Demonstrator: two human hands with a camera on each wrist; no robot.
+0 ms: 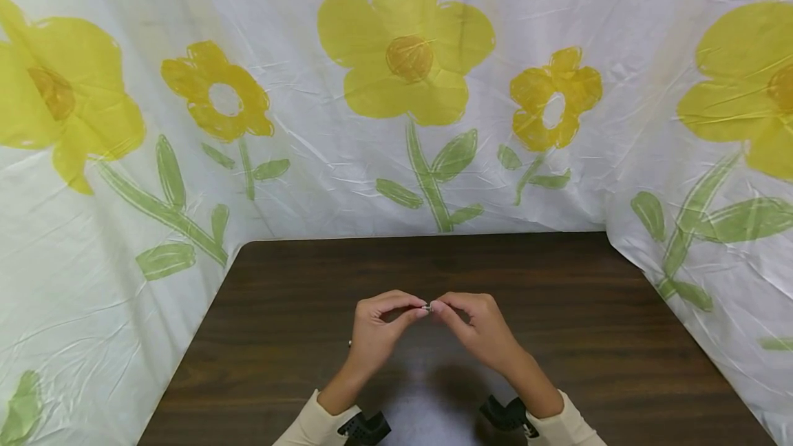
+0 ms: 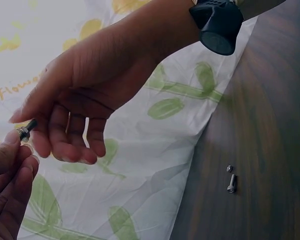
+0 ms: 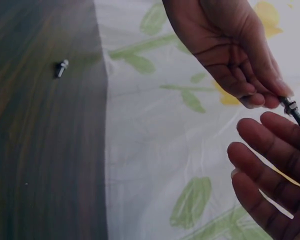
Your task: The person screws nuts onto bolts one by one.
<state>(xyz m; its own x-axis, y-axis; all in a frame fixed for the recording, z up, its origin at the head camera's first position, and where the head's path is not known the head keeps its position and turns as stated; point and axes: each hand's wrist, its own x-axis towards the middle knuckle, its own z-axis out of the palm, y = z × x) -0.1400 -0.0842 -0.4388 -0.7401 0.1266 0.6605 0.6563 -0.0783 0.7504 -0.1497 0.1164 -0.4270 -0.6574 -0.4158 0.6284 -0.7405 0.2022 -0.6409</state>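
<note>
In front of me both hands meet over the table at a small metal bolt [image 1: 427,308]. My left hand [image 1: 376,325] pinches one end of it between thumb and fingertips. The left wrist view shows a nut or collar around the bolt [image 2: 25,132], with its dark shank pointing toward the other hand. My right hand [image 1: 480,329] has its thumb and index finger at the shank end, where they appear to pinch it; its other fingers [image 3: 255,192] are spread. Fingertips partly hide the bolt.
On the dark wooden table [image 1: 279,363] lie a second bolt [image 2: 232,183] and a loose nut [image 2: 230,168]; the right wrist view shows a small bolt [image 3: 61,68] with a nut on the wood. A white flower-printed cloth [image 1: 310,177] hangs around the table's far and side edges.
</note>
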